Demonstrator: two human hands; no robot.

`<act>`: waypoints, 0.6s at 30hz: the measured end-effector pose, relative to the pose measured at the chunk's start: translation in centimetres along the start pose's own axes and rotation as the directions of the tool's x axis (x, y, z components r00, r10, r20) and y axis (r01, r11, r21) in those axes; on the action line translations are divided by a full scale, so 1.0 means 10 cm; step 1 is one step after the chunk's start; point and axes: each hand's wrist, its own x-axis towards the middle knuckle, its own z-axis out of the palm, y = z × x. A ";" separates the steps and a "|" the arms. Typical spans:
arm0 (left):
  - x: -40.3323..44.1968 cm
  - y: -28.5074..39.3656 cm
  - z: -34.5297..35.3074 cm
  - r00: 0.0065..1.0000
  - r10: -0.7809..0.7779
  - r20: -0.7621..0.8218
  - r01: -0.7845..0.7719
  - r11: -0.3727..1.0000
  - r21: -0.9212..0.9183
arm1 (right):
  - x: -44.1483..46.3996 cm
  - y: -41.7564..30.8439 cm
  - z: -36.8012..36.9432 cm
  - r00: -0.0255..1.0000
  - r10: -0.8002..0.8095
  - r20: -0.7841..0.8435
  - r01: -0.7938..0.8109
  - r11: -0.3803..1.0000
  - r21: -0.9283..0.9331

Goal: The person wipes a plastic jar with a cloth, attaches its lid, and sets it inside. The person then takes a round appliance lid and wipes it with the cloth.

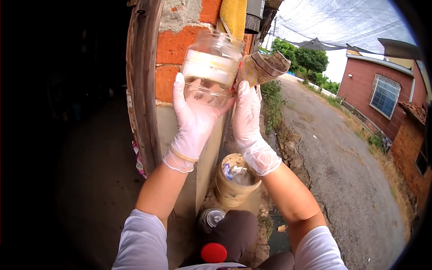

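Lying nearest, a red cap [213, 253] is by the dark-trousered leg [234, 231], w/ white sleeves [141, 238] to either side. Farther up, 2 hands in thin whitish gloves: L hand [196, 119] is curled round the lower part of a clear jar [216, 87], thumb up its L side. Jar is up in front of the wall, mouth upward, tilted a bit, w/ a white band round its upper half. R hand [249, 114] is just beside the jar's lower R, fingers together & pointing up, tips at a brown curved piece [263, 68]; can't tell if they pinch it. Down on the ground, 1 clear container [213, 218] nr the leg, then a dirty beige bucket [234, 193] w/ white & blue scraps [236, 170] inside. Behind the jar, an orange brick wall [176, 47], timber post [146, 67] to its L, yellow cloth [234, 15] & dark grey pipe [254, 15] up top. Farther R, a cracked rd [333, 148], then a reddish bldg [360, 85] w/ barred window [385, 96], & trees [310, 60] in bkgd under shade netting [342, 20].
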 end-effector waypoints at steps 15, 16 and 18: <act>0.01 0.01 -0.04 0.897 0.393 0.203 -0.438 0.853 0.284 | -0.08 -0.46 -0.13 0.739 -0.508 0.443 0.657 0.398 -0.640; -0.02 -0.02 -0.04 0.881 0.404 0.245 -0.466 0.829 0.309 | -0.07 -0.47 -0.14 0.734 -0.507 0.451 0.665 0.402 -0.630; -0.02 0.04 -0.06 0.882 0.366 0.297 -0.450 0.839 0.305 | -0.05 -0.52 -0.16 0.708 -0.542 0.453 0.693 0.409 -0.594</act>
